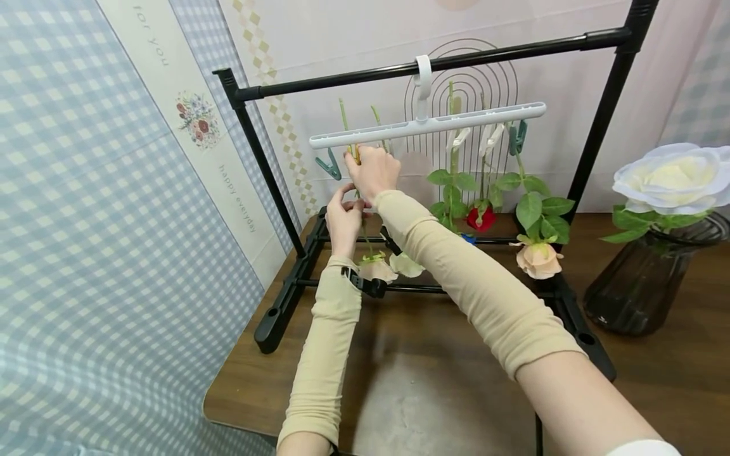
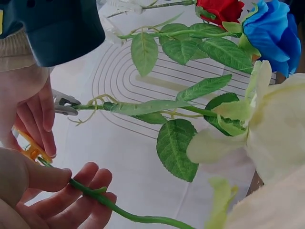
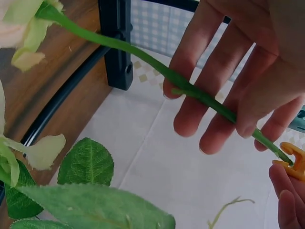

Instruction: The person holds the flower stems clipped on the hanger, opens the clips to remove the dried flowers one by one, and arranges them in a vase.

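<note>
My left hand [image 1: 344, 223] pinches the green stem [image 2: 128, 214] of a pale pink artificial rose [image 1: 376, 271] between thumb and fingers; the bloom hangs downward. Just above it, my right hand [image 1: 376, 170] grips an orange clip [image 3: 294, 160] under the left part of a white hanger [image 1: 393, 132]. The stem's end lies at the clip's mouth in the right wrist view; whether the clip bites it I cannot tell. Beside this stem, a cream flower [image 2: 271, 124] hangs from a grey clip [image 2: 66, 104]. A green clip [image 1: 329, 166] dangles at the hanger's left end.
The hanger hooks over a black rack's top bar [image 1: 353, 77]. On its right side hang a red rose [image 1: 481, 217], a blue rose [image 2: 274, 36] and a peach rose [image 1: 538, 259]. A dark glass vase [image 1: 633, 285] with a white flower [image 1: 678, 180] stands on the wooden table [image 1: 245, 392].
</note>
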Demonstrator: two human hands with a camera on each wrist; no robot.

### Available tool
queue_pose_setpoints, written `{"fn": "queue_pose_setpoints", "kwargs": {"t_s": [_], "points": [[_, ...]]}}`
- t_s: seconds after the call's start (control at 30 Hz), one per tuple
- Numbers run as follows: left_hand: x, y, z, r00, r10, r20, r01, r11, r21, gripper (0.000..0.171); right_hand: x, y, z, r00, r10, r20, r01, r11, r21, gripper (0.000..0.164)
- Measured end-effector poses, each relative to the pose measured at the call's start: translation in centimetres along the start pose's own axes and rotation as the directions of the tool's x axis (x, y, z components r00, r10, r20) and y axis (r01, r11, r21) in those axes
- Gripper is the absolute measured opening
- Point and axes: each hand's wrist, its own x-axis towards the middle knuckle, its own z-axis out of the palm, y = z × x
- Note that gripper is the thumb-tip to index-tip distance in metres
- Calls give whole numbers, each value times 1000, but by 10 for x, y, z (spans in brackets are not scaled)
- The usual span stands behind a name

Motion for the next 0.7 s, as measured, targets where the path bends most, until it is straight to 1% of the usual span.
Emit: {"fn": "queue_pose_setpoints", "kwargs": {"t_s": [0.1, 0.17, 0.23, 0.3, 0.4, 0.5, 0.53, 0.6, 0.67, 0.7], "points": [[-2, 0, -5, 1000, -4, 3, 4, 1000, 3, 33, -4, -7, -1, 1000, 13, 0, -13, 1000, -3, 46], [-4, -2, -8, 1000, -23, 5, 23, 1000, -10, 33, -8, -11, -1, 1000, 29, 7, -29, 1000, -3, 45], [-5, -6, -9, 999, -46, -12, 46, 999, -19, 34, -10, -12, -1, 999, 38, 12, -38, 999, -7, 44], [-7, -12, -9, 996, -75, -57, 72, 996, -53, 34, -11, -12, -2, 999, 40, 16, -40, 999, 5, 44], [-11, -21, -10, 982, -109, -153, 88, 987, -135, 32, -13, -11, -1, 999, 37, 13, -37, 999, 17, 43], [-17, -27, -10, 961, -106, -255, 49, 974, -220, 27, -13, -10, -1, 999, 35, 9, -36, 999, 18, 43], [-20, -30, -10, 952, -98, -291, 30, 973, -231, 26, -14, -9, 0, 999, 34, 13, -34, 999, 17, 43], [-24, -34, -11, 934, -63, -352, -20, 973, -229, 22, -14, -7, 3, 999, 33, 16, -33, 999, 16, 43], [-29, -34, -11, 921, -17, -388, -74, 973, -219, 21, -14, -5, 4, 999, 34, 14, -34, 999, 15, 42], [-30, -33, -11, 916, 10, -401, -98, 975, -198, 21, -13, -4, 5, 999, 37, 13, -37, 999, 19, 42]]}}
